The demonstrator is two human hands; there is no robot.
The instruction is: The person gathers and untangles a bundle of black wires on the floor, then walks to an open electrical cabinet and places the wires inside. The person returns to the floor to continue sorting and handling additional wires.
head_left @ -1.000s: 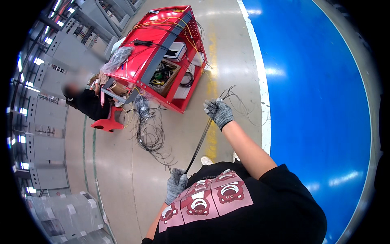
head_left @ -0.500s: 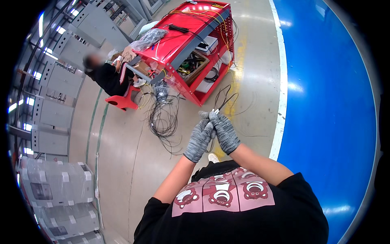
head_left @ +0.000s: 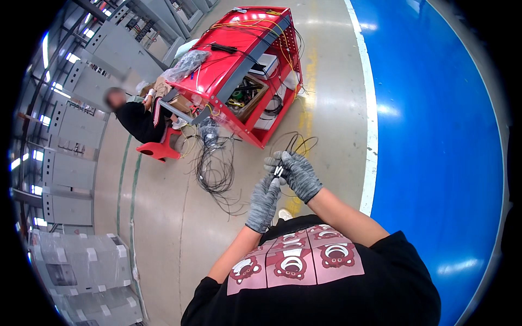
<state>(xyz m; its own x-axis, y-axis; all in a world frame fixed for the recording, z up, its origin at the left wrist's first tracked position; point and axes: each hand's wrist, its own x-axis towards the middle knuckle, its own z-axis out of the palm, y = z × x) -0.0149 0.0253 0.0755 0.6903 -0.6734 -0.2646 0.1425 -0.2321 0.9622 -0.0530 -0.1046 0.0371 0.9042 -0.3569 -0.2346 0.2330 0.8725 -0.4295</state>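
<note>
Grey knit work gloves cover both my hands, which meet in front of my body. My right hand (head_left: 299, 176) is closed around thin black cables (head_left: 296, 142) that loop out beyond its fingers. White sleeves (head_left: 278, 171) sit side by side on the cables, in the small space between my hands. With its fingertips pressed together, my left hand (head_left: 263, 204) is at the cable ends just below those sleeves. The very tips of the cables are partly hidden by the fingers.
Ahead stands a red tool cart (head_left: 217, 81) with cables on top and a tool box (head_left: 247, 95) inside. A black cable coil (head_left: 215, 168) lies on the floor. At left a person (head_left: 138, 119) sits on a red stool (head_left: 160, 149). Wrapped units (head_left: 81, 261) stand lower left.
The white sleeves pointed up past my fingertips before; now they lie between my hands. My left hand has drawn slightly down and apart from the right. The view has shifted a little.
</note>
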